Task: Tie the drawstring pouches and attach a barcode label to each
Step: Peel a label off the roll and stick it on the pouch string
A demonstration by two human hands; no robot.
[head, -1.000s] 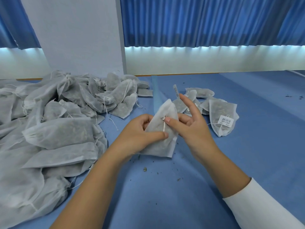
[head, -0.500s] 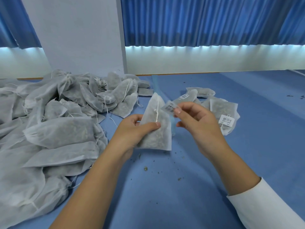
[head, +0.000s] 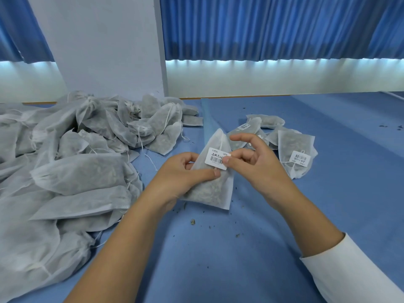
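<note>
A: What is new in the head view?

B: The label (head: 217,159). Half a second ago the right hand (head: 255,162) held it in the air just beside the top corner of the pouch (head: 209,189). A second ago that hand was at the string (head: 222,142), and nothing was on the pouch. Now the label lies face-up across the pouch's upper front, over the string.

A: Stuck down?

B: I can't tell. The right thumb covers its right end and the forefinger is lifted clear. I'd judge it placed but not yet smoothed.

A: And the pouch?

B: Centre of the frame, held above the table (head: 328,215) with its neck pointing away. The left hand (head: 183,173) grips it from the left, thumb across the front just under the label, fingers behind.

A: Where does that leave the job?

B: This one looks tied and is mid-labelling. Pressing the label flat should finish it. Then it belongs with the done pouches (head: 295,149) at right centre, where one shows a second label (head: 300,159).

A: What else is there?

B: A heap (head: 76,171) of pouches with no labels showing fills the left of the frame, so most of the work likely remains. Crumbs (head: 192,221) dot the table below the hands. Curtains (head: 262,29) and a pillar (head: 105,51) stand along the top.

A: Anything in the way?

B: Nothing lies between the hands and either pile. The string under the label may keep it from lying flat, and the soft filled cloth gives little to press against.
</note>
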